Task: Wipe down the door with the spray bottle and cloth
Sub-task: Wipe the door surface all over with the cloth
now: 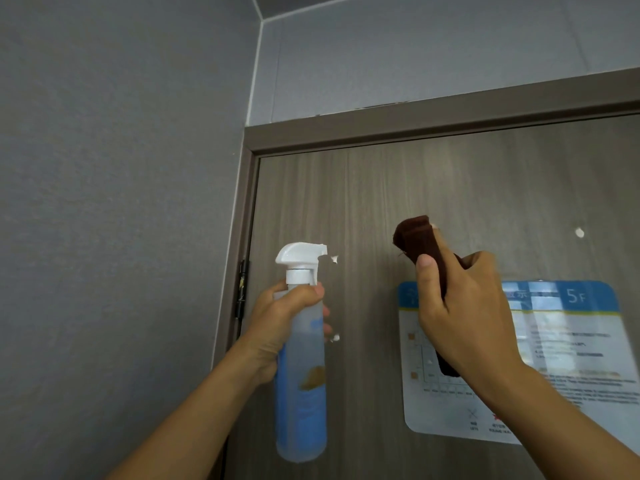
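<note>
Left hand (277,327) grips a translucent plastic spray bottle with white trigger (301,355); right hand (464,317) clutches a folded dark-brown cloth (420,244) before the grey wood-grain door (381,188).

1 spray bottle (300,368) in left hand (277,327); 1 cloth (420,247) in right hand (464,317); 1 door (381,188); 1 notice sheet (568,358) behind right hand; 1 hinge (242,289) just left of left hand.

Matt woodgrain door (433,188), fuzzy cloth (420,244)
</note>
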A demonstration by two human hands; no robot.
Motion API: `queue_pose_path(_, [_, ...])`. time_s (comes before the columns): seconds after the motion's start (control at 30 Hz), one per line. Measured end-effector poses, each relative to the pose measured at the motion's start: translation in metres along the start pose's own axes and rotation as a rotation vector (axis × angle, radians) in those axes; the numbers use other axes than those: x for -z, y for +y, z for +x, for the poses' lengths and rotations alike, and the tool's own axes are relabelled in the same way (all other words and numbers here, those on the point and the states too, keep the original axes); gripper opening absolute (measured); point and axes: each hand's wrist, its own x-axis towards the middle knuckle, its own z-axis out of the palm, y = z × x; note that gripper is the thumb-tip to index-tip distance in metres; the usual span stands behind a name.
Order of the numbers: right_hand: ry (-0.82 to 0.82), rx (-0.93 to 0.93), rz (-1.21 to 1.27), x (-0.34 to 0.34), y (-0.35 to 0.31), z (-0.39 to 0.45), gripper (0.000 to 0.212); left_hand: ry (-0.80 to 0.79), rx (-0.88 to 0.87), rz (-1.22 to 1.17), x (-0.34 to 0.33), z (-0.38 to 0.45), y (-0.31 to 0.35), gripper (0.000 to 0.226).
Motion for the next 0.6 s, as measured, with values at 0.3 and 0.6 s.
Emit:
queue_pose_path(0.3, [-0.011, 0.046, -0.007, -0.004, -0.009, -0.001, 0.056, 0.011, -0.038, 0.055, 0.006, -0.005, 0.003, 0.027])
queue_pose_path(0.6, [0.058, 0.131, -0.173, -0.012, -0.016, 0.032, 0.061, 0.142, -0.103, 0.075, 0.001, -0.014, -0.003, 0.017])
